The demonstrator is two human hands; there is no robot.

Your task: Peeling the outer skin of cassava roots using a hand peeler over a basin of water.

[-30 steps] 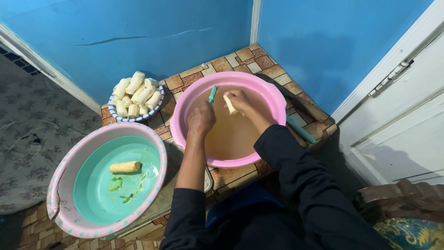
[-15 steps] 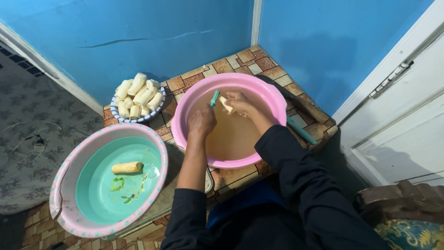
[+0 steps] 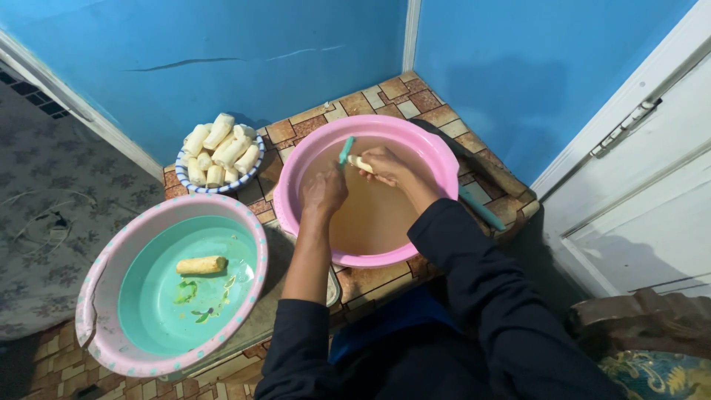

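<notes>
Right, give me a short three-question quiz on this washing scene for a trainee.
1. True or false: the left hand holds a green-handled tool over the pink basin.
2. How many peeled pieces lie in the green basin? A) none B) one C) four
3. Fill in: the pile of peeled pieces sits in a small bowl with a ____ and white rim.

Key
1. True; the right hand holds a pale piece beside it, above the brown water.
2. B; one single piece lies there, with green scraps.
3. blue
</notes>
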